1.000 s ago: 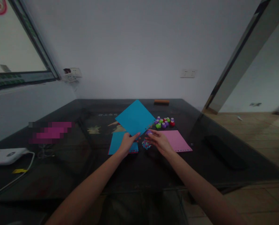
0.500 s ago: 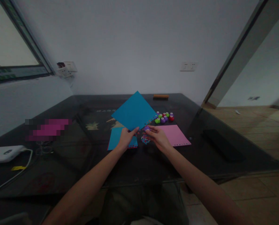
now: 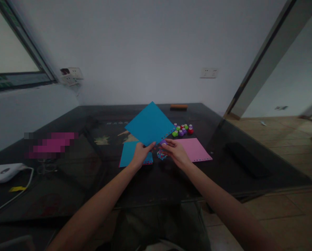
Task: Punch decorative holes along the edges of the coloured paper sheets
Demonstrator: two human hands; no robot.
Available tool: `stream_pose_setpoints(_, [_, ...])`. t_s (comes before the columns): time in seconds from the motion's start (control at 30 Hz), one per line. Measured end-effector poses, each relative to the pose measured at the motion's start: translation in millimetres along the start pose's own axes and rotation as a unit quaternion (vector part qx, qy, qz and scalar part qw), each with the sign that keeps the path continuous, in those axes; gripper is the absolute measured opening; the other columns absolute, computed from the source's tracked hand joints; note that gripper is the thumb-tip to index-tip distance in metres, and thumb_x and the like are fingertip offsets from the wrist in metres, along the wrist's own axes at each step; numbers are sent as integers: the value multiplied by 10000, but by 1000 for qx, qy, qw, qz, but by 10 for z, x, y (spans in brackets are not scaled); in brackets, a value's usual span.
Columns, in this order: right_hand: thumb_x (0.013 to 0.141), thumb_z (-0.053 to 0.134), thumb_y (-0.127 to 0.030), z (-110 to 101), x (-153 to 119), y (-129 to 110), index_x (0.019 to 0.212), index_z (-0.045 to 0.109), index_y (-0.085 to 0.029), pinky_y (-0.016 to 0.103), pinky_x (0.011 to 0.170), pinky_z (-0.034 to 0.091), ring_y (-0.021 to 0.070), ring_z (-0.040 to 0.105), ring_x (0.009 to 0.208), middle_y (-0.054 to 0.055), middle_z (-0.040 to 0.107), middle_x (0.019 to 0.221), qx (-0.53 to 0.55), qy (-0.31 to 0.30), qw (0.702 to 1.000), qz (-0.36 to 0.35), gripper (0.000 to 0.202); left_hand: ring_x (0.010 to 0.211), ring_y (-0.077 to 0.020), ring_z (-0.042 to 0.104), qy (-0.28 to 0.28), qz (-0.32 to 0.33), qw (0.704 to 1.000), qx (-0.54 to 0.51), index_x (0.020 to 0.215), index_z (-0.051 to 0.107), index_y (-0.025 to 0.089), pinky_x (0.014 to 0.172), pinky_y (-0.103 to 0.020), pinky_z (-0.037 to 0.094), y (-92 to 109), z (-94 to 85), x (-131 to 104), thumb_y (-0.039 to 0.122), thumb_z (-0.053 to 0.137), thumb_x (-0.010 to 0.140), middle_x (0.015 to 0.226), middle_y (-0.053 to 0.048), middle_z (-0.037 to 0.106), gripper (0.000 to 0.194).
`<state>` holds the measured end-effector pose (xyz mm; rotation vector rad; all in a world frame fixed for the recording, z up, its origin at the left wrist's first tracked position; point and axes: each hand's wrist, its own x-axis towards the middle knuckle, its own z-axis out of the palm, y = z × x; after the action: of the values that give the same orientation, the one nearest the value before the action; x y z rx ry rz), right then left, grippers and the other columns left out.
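Observation:
My left hand [image 3: 142, 153] is closed on the lower corner of a blue sheet of paper [image 3: 150, 123], held up diamond-wise above the table. Punched holes run along its lower right edge. Between the fingers of my right hand [image 3: 175, 150] is a small purple hole punch [image 3: 163, 142], at that holed edge near the bottom corner. Whether paper sits inside the punch I cannot tell. Beneath the hands lies a heap of tiny coloured paper cut-outs [image 3: 161, 154]. A blue stack of sheets [image 3: 127, 155] with pink under it lies left, and pink paper [image 3: 195, 150], holed along its near edge, lies right.
Several green, purple and red punches [image 3: 182, 130] stand grouped behind the pink paper. A brown bar-shaped object [image 3: 178, 107] lies near the wall. A long black object [image 3: 246, 159] is on the right; a white device [image 3: 5, 173] with a cable sits on the left.
The view has shifted slightly. Both hands keep hold of the blue sheet and the purple punch, which stay in nearly the same place.

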<state>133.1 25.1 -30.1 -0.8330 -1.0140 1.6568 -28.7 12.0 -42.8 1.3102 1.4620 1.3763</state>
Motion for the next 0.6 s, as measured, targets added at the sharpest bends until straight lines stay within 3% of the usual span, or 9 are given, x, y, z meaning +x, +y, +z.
stream_pose_setpoints(0.6, [513,789,-242,13,1,7,882,589,-191,260,598,513,171,631,745,25,652,824,-38,29,999,-16,423,642,-203,619,-16,5,999,36,647,655,152,588,-278,458,-30,17,-12,434,642,679,676,-68,696,284])
